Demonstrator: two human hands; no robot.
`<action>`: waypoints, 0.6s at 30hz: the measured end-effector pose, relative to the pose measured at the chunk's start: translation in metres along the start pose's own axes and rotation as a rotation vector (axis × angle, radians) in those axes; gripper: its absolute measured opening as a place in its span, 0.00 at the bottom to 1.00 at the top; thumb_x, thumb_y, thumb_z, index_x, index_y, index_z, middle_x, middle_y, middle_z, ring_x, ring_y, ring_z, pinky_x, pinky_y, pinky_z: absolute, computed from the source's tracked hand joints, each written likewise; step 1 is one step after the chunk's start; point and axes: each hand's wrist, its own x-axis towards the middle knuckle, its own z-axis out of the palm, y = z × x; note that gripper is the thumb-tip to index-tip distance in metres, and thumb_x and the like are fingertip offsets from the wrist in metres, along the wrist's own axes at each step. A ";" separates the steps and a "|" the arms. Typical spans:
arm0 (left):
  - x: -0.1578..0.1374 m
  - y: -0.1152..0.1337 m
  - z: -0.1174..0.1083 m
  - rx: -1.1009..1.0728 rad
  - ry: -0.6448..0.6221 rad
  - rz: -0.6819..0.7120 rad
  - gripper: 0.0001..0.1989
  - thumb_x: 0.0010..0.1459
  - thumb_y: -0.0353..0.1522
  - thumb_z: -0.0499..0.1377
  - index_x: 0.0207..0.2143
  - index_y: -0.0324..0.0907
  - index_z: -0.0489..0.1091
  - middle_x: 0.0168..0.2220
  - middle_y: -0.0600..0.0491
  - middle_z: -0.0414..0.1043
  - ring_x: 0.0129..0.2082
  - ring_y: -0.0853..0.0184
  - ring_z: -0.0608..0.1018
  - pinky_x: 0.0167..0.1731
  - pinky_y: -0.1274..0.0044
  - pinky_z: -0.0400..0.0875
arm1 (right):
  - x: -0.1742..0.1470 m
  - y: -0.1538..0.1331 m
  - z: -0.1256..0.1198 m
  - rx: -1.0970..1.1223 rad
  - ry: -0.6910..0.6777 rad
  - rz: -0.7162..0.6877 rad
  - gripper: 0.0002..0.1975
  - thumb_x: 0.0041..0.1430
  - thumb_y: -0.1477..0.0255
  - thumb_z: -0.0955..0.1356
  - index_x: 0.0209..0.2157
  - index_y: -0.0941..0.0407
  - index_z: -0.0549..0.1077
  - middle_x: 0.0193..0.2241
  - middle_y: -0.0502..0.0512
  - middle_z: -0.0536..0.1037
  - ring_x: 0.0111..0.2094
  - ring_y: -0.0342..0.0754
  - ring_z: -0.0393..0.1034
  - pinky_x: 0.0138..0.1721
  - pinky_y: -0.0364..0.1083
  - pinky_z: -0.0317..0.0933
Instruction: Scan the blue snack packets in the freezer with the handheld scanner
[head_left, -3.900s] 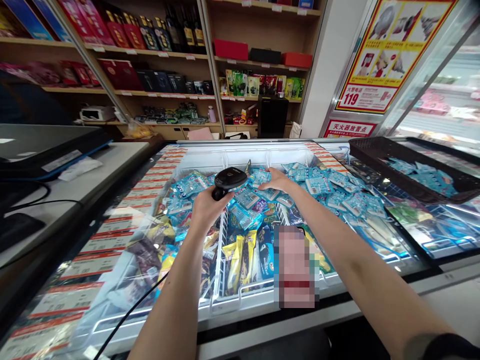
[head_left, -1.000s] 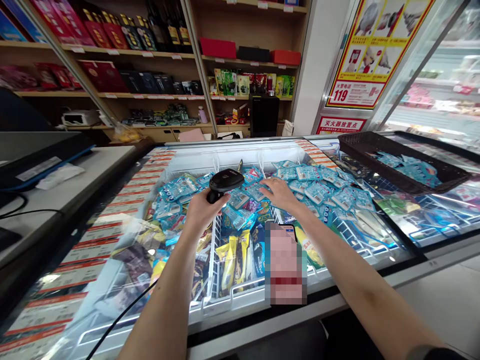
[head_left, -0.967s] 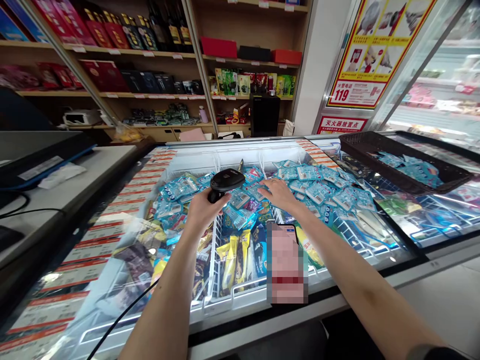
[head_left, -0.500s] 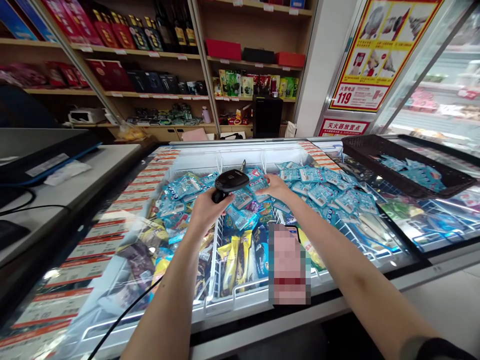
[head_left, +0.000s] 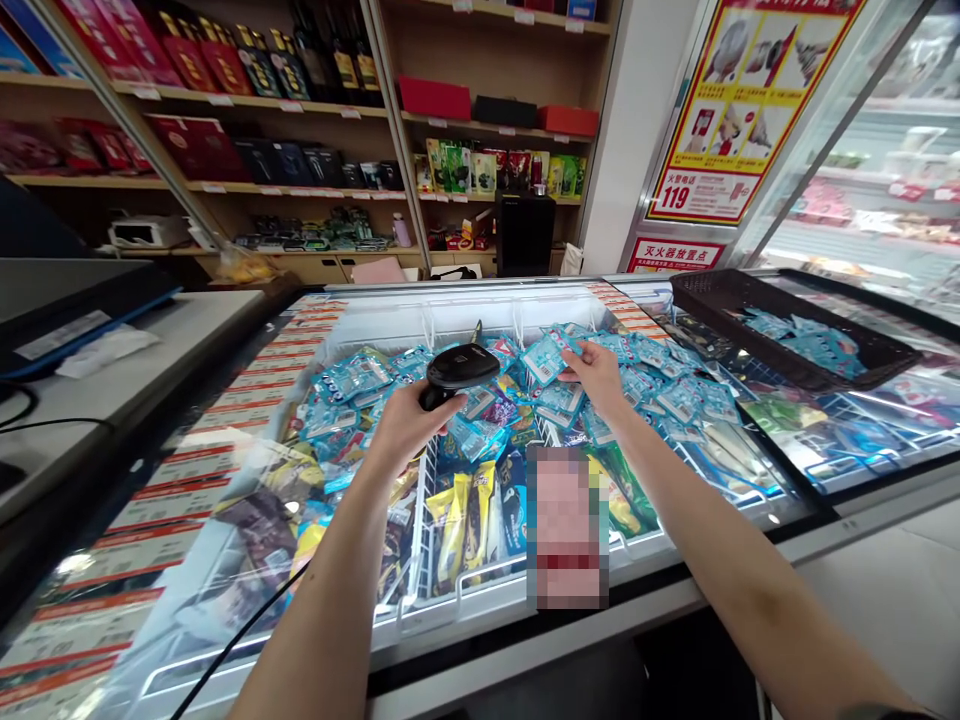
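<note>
My left hand (head_left: 405,428) is wrapped round the handle of a black barcode scanner (head_left: 463,367), whose head points away over the freezer. A blue-and-white packet (head_left: 543,358) is pinched between the thumb and fingers of my right hand (head_left: 598,376), just right of the scanner and raised a little over the others. Many similar blue packets (head_left: 679,400) are spread across the far half of the chest freezer. Others (head_left: 352,376) lie to the left of the scanner. Nearer me, yellow-wrapped ice creams (head_left: 452,530) stand in a white wire basket (head_left: 427,500).
A phone with a blurred screen (head_left: 566,530) rests at the freezer's front edge. On the right, a dark plastic basket (head_left: 885,350) holds more blue packets. A black cable (head_left: 244,635) runs below my left forearm. The left counter (head_left: 202,325) adjoins the freezer.
My right hand has moved right and now pinches a blue packet, lifted and turned towards me; before, its fingers were spread beside the packets. My left hand keeps the scanner. The view shifts slightly.
</note>
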 end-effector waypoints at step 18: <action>-0.006 0.018 0.008 0.064 -0.171 0.020 0.21 0.47 0.48 0.61 0.32 0.39 0.70 0.19 0.56 0.70 0.19 0.66 0.74 0.19 0.78 0.63 | -0.002 0.024 -0.012 0.188 0.074 0.110 0.19 0.49 0.64 0.72 0.39 0.55 0.64 0.20 0.42 0.68 0.23 0.45 0.75 0.27 0.44 0.73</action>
